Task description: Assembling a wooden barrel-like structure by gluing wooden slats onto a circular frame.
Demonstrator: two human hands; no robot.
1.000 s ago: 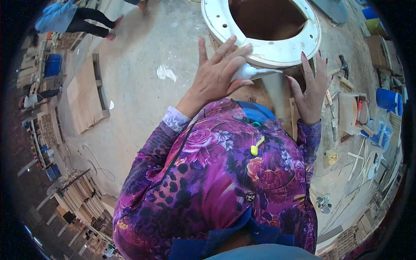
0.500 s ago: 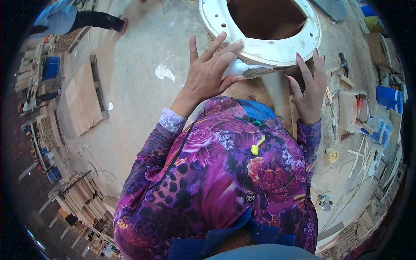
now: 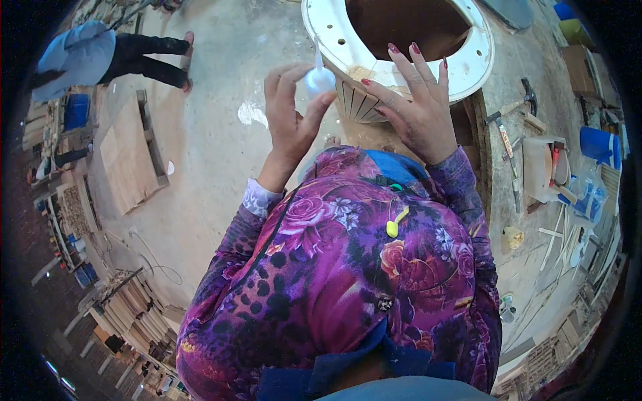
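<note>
My left hand (image 3: pixel 289 117) is closed around a small white squeeze bottle (image 3: pixel 319 77) whose thin nozzle points up beside a round wooden frame. That frame (image 3: pixel 471 63) has a white flat ring on top and slatted wooden sides (image 3: pixel 358 103) below, with a brown hollow in the middle. My right hand (image 3: pixel 416 100) rests flat with fingers spread on the frame's near side, fingertips reaching the white ring. My purple flowered sleeves fill the lower middle of the view.
A hammer (image 3: pixel 515 105) and loose wood pieces lie right of the frame, with a blue container (image 3: pixel 597 144) beyond. A wooden pallet (image 3: pixel 130 150) lies on the concrete floor at left. Another person (image 3: pixel 100 57) bends over at upper left. Stacked timber (image 3: pixel 130 311) sits lower left.
My left hand lifted off the frame and now holds the white bottle upright. My right hand slid from the frame's right side onto its near edge.
</note>
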